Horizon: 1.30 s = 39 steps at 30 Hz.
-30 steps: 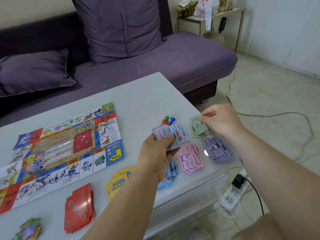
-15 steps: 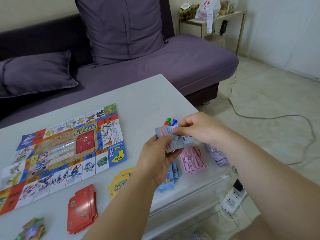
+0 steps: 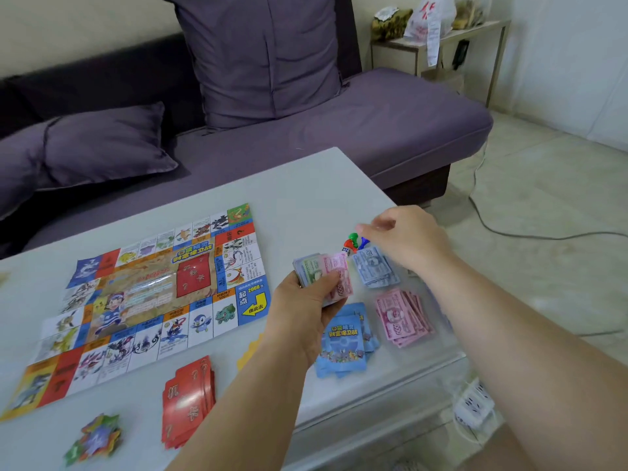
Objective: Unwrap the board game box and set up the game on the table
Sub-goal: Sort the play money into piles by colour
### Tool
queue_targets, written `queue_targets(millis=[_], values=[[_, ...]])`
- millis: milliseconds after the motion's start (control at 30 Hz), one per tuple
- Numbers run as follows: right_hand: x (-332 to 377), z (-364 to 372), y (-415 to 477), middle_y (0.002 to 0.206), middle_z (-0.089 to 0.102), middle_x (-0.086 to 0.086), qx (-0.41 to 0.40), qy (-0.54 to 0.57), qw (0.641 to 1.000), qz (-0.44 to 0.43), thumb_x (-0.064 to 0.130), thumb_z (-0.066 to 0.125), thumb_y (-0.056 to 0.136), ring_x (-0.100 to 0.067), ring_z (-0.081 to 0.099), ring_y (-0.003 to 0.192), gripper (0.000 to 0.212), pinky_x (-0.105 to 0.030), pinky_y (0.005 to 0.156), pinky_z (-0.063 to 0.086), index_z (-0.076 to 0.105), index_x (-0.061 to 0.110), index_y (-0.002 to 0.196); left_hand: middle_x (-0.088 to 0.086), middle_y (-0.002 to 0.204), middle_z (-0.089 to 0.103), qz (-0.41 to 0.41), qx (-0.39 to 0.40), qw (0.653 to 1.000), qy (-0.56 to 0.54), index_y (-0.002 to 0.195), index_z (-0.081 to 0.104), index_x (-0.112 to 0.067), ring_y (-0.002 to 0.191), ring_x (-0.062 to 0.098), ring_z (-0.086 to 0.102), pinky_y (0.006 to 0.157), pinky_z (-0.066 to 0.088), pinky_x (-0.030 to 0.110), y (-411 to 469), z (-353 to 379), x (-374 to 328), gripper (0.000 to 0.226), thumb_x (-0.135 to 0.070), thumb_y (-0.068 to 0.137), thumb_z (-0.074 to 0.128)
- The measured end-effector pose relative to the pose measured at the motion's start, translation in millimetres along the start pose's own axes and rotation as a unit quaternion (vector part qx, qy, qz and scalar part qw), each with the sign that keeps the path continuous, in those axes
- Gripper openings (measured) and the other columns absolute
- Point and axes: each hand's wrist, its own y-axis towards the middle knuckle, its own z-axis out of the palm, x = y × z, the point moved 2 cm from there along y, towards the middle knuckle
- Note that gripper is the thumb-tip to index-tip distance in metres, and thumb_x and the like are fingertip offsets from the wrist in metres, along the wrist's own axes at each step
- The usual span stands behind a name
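Play money (image 3: pixel 337 266) sits mid-frame, gripped in my left hand (image 3: pixel 302 311). My right hand (image 3: pixel 407 239) hovers loosely curled, seemingly empty, over the blue pile (image 3: pixel 373 268). I should peel off single notes, matching colours to piles on the surface (image 3: pixel 306 198).

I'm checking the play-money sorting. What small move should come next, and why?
Probably the right hand should pinch the pink note topping the bundle in the left hand and lay it on the pink pile; colours already lie in separate piles.
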Motion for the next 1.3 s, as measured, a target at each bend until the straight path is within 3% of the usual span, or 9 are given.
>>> queue_targets(millis=[200, 400, 567, 700, 767, 867, 967, 1133, 1300], values=[[17.2, -14.7, -33.4, 0.082, 0.071, 0.006, 0.183, 0.124, 0.975, -0.026, 0.052, 0.071, 0.075, -0.003, 0.061, 0.075, 0.033, -0.02, 0.063, 0.041, 0.073, 0.02, 0.081, 0.001, 0.068, 0.071, 0.004, 0.033, 0.999, 0.015, 0.091, 0.064, -0.009, 0.061, 0.008, 0.068, 0.061, 0.056, 0.021, -2.9, 7.0, 1.9, 0.009, -0.002, 0.087, 0.061], [2.6, -22.7, -38.1, 0.082, 0.073, -0.002, 0.181, 0.116, 0.976, -0.033, 0.038, 0.076, 0.076, -0.019, 0.067, 0.077, 0.018, -0.036, 0.077, 0.052, 0.073, 0.02, 0.077, 0.007, 0.073, 0.072, -0.023, 0.069, 0.997, -0.022, 0.096, 0.063, -0.005, 0.065, 0.012, 0.069, 0.06, 0.057, 0.023, -12.1, 13.0, 6.2, 0.017, 0.0, 0.094, 0.047], [-15.8, -24.0, -43.5, 0.081, 0.072, 0.002, 0.22, 0.1, 0.97, -0.014, 0.032, 0.079, 0.073, -0.013, 0.068, 0.082, 0.019, -0.031, 0.083, 0.051, 0.068, 0.023, 0.087, 0.011, 0.084, 0.07, 0.005, 0.034, 0.999, 0.011, 0.098, 0.06, -0.006, 0.068, 0.012, 0.071, 0.057, 0.056, 0.02, -13.4, 1.7, 7.0, 0.015, 0.001, 0.094, 0.048], [-17.2, -25.2, -50.4, 0.107, 0.06, 0.007, 0.13, 0.004, 0.991, -0.034, 0.047, 0.071, 0.077, -0.01, 0.057, 0.099, 0.039, -0.028, 0.083, 0.046, 0.063, 0.024, 0.108, 0.009, 0.081, 0.07, 0.0, 0.011, 0.999, 0.045, 0.09, 0.062, -0.009, 0.067, 0.013, 0.069, 0.056, 0.055, 0.02, -16.8, 5.2, 13.5, 0.011, 0.001, 0.089, 0.057], [-12.5, -30.6, -55.4, 0.096, 0.063, 0.01, 0.108, 0.083, 0.99, -0.038, 0.051, 0.067, 0.078, -0.005, 0.058, 0.089, 0.033, -0.023, 0.072, 0.043, 0.067, 0.022, 0.095, 0.006, 0.075, 0.071, -0.005, 0.025, 0.998, 0.063, 0.09, 0.063, -0.01, 0.063, 0.012, 0.068, 0.056, 0.056, 0.02, -20.4, 12.7, 17.4, 0.01, -0.001, 0.088, 0.059], [-6.7, -25.0, -61.2, 0.067, 0.059, -0.003, 0.171, 0.113, 0.977, -0.059, 0.041, 0.07, 0.08, -0.012, 0.051, 0.059, 0.036, -0.024, 0.057, 0.038, 0.068, 0.006, 0.081, 0.001, 0.065, 0.071, -0.007, 0.059, 0.997, 0.058, 0.09, 0.063, -0.012, 0.059, 0.009, 0.068, 0.06, 0.057, 0.02, -25.2, 24.5, 19.5, 0.013, -0.001, 0.09, 0.056], [-15.9, -26.4, -53.0, 0.067, 0.066, 0.0, 0.148, 0.132, 0.979, -0.047, 0.03, 0.071, 0.082, -0.009, 0.056, 0.056, 0.02, -0.023, 0.056, 0.042, 0.068, 0.012, 0.073, 0.006, 0.074, 0.072, -0.032, 0.078, 0.996, 0.015, 0.093, 0.062, -0.009, 0.066, 0.013, 0.07, 0.063, 0.058, 0.024, -24.7, 29.7, 18.5, 0.019, 0.001, 0.094, 0.046], [-45.5, -36.5, -19.0, 0.088, 0.071, -0.003, 0.003, 0.093, 0.995, -0.043, 0.021, 0.066, 0.085, -0.017, 0.065, 0.085, 0.006, -0.032, 0.072, 0.051, 0.071, 0.016, 0.087, 0.007, 0.088, 0.071, -0.027, 0.063, 0.998, 0.006, 0.101, 0.056, -0.008, 0.073, 0.012, 0.071, 0.062, 0.058, 0.023, -17.4, 27.6, 16.5, 0.018, 0.002, 0.096, 0.042], [-60.3, -20.2, -1.0, 0.116, 0.063, 0.0, -0.029, -0.054, 0.998, -0.004, 0.046, 0.065, 0.083, -0.024, 0.054, 0.111, 0.045, -0.04, 0.091, 0.044, 0.061, 0.022, 0.122, 0.008, 0.087, 0.069, -0.014, 0.045, 0.999, 0.017, 0.092, 0.059, -0.011, 0.066, 0.01, 0.071, 0.056, 0.056, 0.02, -13.1, 27.1, 16.9, 0.016, 0.001, 0.093, 0.049]])
